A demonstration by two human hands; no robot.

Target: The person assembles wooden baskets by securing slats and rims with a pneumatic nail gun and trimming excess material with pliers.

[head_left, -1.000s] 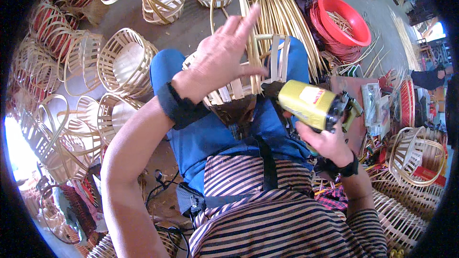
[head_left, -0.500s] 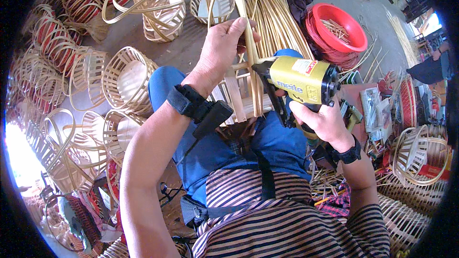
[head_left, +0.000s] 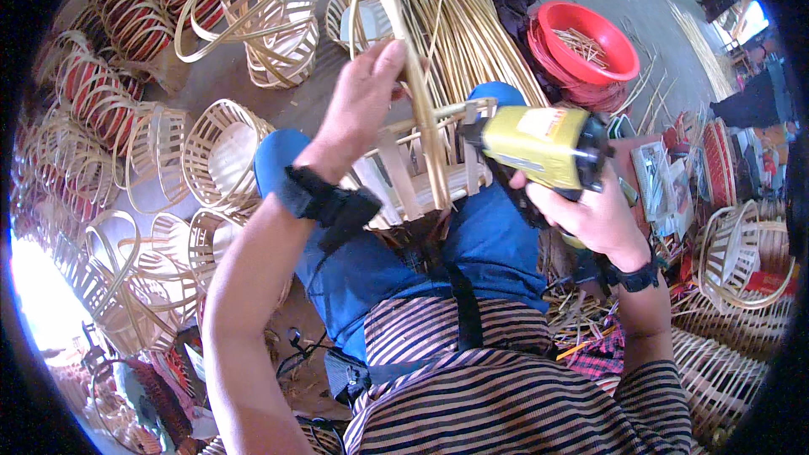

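Note:
My left hand (head_left: pixel 366 88) is closed round a long pale cane strip (head_left: pixel 430 143) standing upright against the side of a slatted basket (head_left: pixel 392 185) between my knees. Part of the basket is hidden by my wrist and the tool. My right hand (head_left: pixel 581 215) grips a yellow-and-black pneumatic nail gun (head_left: pixel 543 147) by its handle. The gun's dark nose sits at the basket's upper rim, just right of the strip; whether it touches is unclear.
Stacked cane baskets (head_left: pixel 227 152) crowd the left. A bundle of long strips (head_left: pixel 480 42) lies ahead, a red basin of short pieces (head_left: pixel 590 38) beside it. A tray of small items (head_left: pixel 653 185) and more baskets (head_left: pixel 742 257) are at my right.
My left hand went from outstretched fingers to closed round the strip. My right hand raised the nail gun to the basket's rim, then shifted it slightly right in the picture.

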